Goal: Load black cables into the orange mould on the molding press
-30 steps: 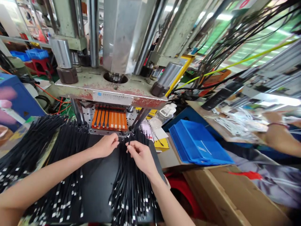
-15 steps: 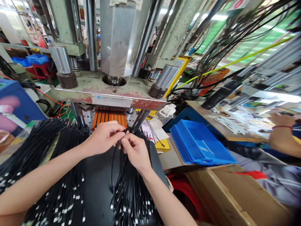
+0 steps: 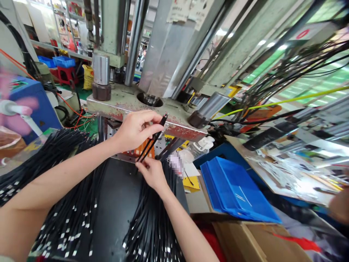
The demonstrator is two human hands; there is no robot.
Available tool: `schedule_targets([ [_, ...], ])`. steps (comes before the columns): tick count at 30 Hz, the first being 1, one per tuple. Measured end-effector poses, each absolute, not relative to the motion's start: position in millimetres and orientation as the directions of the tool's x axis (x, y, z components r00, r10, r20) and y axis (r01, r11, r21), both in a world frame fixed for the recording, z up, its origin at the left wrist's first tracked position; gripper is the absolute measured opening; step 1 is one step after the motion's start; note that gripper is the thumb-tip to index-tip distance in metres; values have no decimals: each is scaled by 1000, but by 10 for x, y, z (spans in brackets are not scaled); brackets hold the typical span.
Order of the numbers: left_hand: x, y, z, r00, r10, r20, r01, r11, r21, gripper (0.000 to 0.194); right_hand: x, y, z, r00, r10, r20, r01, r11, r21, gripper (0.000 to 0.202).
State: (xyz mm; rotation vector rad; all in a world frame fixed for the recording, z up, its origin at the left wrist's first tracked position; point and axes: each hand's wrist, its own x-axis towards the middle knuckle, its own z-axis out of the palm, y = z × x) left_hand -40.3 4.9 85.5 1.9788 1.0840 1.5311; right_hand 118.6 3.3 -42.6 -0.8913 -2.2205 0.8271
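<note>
My left hand (image 3: 141, 130) pinches the upper ends of a few black cables (image 3: 151, 145), raised in front of the press. Lower down, my right hand (image 3: 153, 172) has its fingers closed around the same cables. Beneath my right forearm a thick bundle of black cables (image 3: 152, 222) with white-tipped ends lies on the black tabletop (image 3: 114, 214). A second big bundle of black cables (image 3: 73, 214) spreads under my left forearm. Behind my hands, an orange slotted fixture (image 3: 140, 150) shows in part on the press bed; my hands and the cables cover the rest.
The press's green-grey plate (image 3: 122, 103) and steel posts stand close ahead. At right are stacked blue trays (image 3: 237, 193), a cardboard box (image 3: 245, 242) and a clear plastic jug (image 3: 201, 145). A pink fan (image 3: 16, 109) is at left. A co-worker's blurred arm (image 3: 339, 205) is at the right edge.
My left hand has risen with the cable ends, away from my right hand, which stays lower on the cables. The view has shifted, and the co-worker's hand has mostly left the frame.
</note>
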Motion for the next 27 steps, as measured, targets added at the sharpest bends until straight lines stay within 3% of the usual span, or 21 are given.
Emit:
schedule_targets([
  [4, -445, 96, 878, 228, 581, 781, 446, -775, 446, 13, 1051, 683, -451, -445, 828, 342, 356, 513, -781, 23],
  [6, -495, 129, 700, 215, 609, 763, 482, -746, 459, 16, 978, 952, -438, -400, 846, 352, 328, 491, -807, 22],
  [9, -627, 200, 265, 241, 786, 569, 638, -570, 517, 26, 893, 1182, -417, -392, 871, 297, 348, 439, -828, 21],
  [13, -777, 186, -220, 573, 795, 199, 768, -605, 208, 33, 887, 1187, -430, -408, 869, 279, 390, 442, -807, 13],
  [16, -782, 81, -325, 620, 776, 115, 777, -628, 49, 44, 926, 1118, -447, -433, 845, 314, 395, 490, -777, 14],
  [22, -733, 212, -203, 524, 844, 117, 846, -532, 44, 55, 882, 1212, -449, -384, 845, 372, 568, 534, -626, 19],
  [27, -714, 756, -145, 404, 915, 6, 910, -402, 101, 55, 909, 1129, -472, -354, 858, 373, 720, 504, -477, 16],
])
